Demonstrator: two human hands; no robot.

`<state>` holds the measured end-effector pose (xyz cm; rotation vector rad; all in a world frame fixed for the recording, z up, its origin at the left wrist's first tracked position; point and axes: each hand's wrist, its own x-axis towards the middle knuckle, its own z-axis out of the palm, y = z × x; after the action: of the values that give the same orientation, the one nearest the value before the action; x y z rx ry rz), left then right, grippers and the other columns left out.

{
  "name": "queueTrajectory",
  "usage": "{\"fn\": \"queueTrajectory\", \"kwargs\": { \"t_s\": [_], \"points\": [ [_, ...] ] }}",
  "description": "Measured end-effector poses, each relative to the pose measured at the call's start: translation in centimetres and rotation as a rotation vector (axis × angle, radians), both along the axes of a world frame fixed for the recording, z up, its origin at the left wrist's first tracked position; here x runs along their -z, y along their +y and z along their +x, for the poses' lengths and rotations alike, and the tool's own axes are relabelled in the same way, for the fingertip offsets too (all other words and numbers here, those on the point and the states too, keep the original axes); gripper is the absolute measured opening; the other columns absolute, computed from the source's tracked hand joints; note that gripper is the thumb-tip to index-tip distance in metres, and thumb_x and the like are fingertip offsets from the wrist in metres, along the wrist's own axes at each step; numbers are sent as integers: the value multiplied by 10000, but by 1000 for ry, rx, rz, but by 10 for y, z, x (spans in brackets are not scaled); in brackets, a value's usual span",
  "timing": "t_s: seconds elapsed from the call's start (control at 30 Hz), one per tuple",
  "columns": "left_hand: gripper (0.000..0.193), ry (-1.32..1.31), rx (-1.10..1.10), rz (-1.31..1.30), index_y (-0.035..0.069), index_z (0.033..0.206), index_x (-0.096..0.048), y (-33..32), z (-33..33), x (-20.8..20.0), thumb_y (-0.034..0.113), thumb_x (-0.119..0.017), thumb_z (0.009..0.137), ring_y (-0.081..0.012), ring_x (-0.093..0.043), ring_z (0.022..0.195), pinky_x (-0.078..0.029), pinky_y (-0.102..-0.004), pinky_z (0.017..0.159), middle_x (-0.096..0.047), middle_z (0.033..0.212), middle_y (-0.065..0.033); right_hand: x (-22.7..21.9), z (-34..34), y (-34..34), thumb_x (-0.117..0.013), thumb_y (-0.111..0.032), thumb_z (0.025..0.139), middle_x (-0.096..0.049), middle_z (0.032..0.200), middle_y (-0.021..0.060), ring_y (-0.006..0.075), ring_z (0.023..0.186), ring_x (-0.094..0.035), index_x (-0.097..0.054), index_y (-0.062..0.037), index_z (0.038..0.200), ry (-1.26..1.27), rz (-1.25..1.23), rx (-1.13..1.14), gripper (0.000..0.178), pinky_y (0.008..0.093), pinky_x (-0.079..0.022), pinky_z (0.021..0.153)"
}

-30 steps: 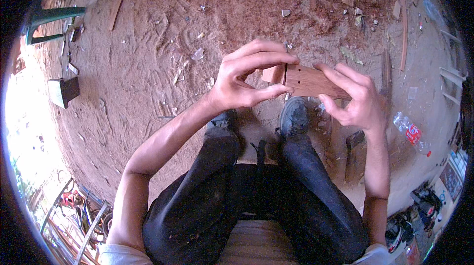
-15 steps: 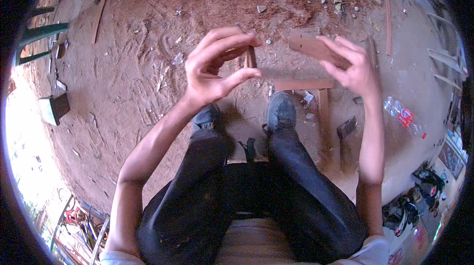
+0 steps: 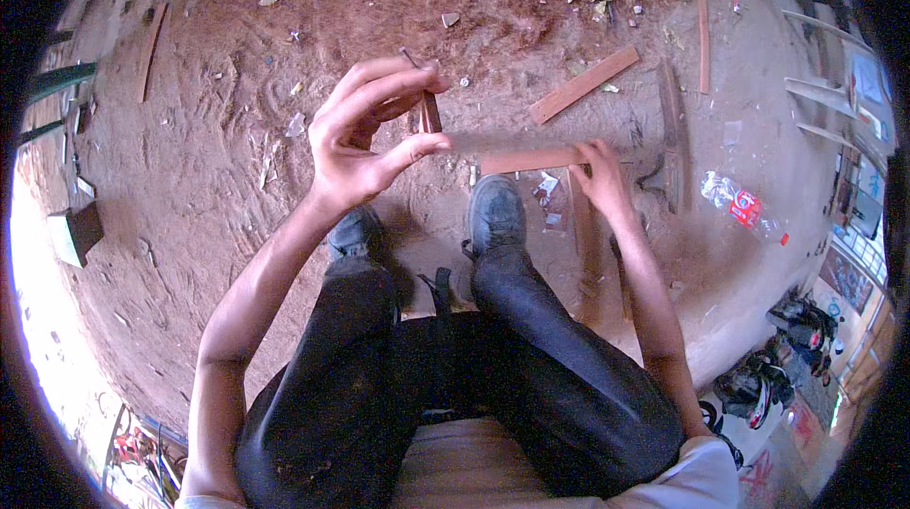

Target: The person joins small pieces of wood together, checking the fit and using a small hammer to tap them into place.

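Your left hand (image 3: 343, 151) pinches a wood block (image 3: 431, 114); right hand (image 3: 603, 182) meets the sideways plank (image 3: 529, 162) at its right end, grip's unclear tho.

Wooden strip (image 3: 531, 162) matt; plastic bottle (image 3: 745, 207) glossy.

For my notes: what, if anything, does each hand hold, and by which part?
Left hand: small wooden piece, by opposite sides. Right hand: at the right end of a wooden strip; grip unclear.
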<state>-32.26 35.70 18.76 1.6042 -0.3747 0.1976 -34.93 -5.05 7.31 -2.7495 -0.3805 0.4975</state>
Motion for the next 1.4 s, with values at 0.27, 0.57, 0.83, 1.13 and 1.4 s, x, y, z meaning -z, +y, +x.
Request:
{"fn": "queueTrajectory", "kwargs": {
  "t_s": [0.27, 0.57, 0.83, 1.13, 1.4],
  "points": [
    [562, -9, -29, 0, -36, 1240, -591, 0, 4, 2, 36, -820, 731, -271, -631, 1117, -545, -378, 964, -546, 1233, -135, 13, 10, 5, -740, -133, 770, -563, 1141, 109, 321, 1110, -513, -622, -67, 1149, -86, 49, -178, 402, 452, -414, 957],
    [566, 31, -23, -35, -26, 1243, -595, 3, -1, 1, 32, -823, 728, -262, -630, 1116, -542, -371, 967, -547, 1231, -132, -24, 51, 13, -760, -131, 757, -563, 1165, 76, 299, 1137, -532, -614, -85, 1160, 81, 51, -258, 431, 411, -427, 964],
    [560, 5, -36, 16, -26, 1231, -606, 4, -3, -1, 52, -830, 725, -261, -631, 1112, -547, -369, 957, -558, 1225, -134, 14, 26, -30, -850, -175, 681, -573, 1111, 91, 250, 966, -604, -600, -77, 1145, 62, 0, 73, 536, 347, -515, 812],
    [564, -3, -56, 9, -20, 1227, -611, -1, -3, 3, 46, -837, 713, -258, -636, 1105, -550, -366, 956, -557, 1226, -119, 51, -4, -51, -843, -141, 727, -592, 918, 40, 139, 772, -591, -584, -59, 1085, -6, 378, 445, 449, 284, -499, 668],
    [576, 27, -53, -59, -28, 1232, -600, 0, -5, 6, 24, -835, 709, -262, -628, 1118, -545, -375, 969, -540, 1248, -124, 47, -68, -53, -874, -236, 704, -589, 761, 39, 136, 697, -593, -600, -41, 1022, 21, 69, 329, 463, 299, -513, 649]
  ]
}}
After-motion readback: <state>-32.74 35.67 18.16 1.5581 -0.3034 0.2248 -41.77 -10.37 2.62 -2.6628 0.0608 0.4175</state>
